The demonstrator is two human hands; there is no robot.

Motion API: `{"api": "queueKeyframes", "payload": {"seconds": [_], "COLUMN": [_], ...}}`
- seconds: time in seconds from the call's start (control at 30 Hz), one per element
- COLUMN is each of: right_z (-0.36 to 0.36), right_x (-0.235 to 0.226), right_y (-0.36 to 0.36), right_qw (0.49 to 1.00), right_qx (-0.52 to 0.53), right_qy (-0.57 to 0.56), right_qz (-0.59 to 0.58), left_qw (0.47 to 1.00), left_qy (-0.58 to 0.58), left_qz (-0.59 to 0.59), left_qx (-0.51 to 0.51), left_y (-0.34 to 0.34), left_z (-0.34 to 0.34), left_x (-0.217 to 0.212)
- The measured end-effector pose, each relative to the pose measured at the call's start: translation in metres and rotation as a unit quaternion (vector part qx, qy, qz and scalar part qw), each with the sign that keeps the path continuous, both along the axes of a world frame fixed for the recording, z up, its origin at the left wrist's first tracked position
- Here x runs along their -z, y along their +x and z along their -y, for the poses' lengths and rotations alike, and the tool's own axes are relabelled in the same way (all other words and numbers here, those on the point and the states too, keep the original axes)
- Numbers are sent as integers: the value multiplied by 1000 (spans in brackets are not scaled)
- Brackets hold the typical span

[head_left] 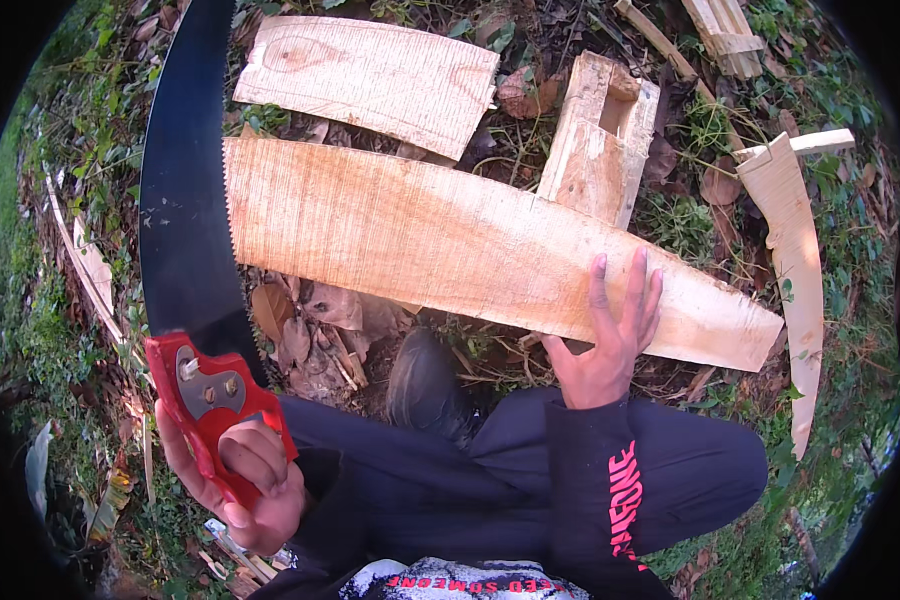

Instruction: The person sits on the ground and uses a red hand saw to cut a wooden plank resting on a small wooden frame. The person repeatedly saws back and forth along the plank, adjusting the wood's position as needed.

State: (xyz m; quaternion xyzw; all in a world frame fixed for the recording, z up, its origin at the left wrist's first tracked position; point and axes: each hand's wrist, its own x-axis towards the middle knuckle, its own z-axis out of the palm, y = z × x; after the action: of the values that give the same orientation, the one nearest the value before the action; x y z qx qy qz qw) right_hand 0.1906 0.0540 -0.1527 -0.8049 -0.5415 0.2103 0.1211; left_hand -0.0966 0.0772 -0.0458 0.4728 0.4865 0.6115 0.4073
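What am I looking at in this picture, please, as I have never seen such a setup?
There is no machine here: these are a person's own bare hands. The single picture comes from a wide fisheye camera worn on the head, looking down, so straight edges bend near the rim. The left hand grips the red handle of a saw, whose broad dark blade runs to the picture's top edge. The right hand lies spread out on a long, tapering wooden board. On the leafy ground around it are a shorter board, a wooden block with a rectangular hollow and a curved wooden piece.
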Motion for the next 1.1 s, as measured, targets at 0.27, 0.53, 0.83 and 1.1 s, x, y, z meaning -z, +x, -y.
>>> {"api": "queueKeyframes", "payload": {"seconds": [0.27, 0.53, 0.83, 1.1], "right_z": [-6, -8, -8, -8], "right_x": [-5, -5, -5, -1], "right_y": [5, 6, 5, 4], "right_qw": [1000, 1000, 1000, 1000], "right_qx": [9, 9, 9, 12], "right_qy": [8, 10, 14, 17], "right_qz": [-2, -10, -5, -8], "left_qw": [998, 998, 996, 998], "left_qy": [-58, -59, -83, -62], "left_qz": [-13, -9, -3, -31], "left_qx": [-2, 1, 12, 6], "left_y": [6, 8, 11, 15], "left_z": [-8, -5, -6, -12], "left_x": [7, 12, 8, 12]}}
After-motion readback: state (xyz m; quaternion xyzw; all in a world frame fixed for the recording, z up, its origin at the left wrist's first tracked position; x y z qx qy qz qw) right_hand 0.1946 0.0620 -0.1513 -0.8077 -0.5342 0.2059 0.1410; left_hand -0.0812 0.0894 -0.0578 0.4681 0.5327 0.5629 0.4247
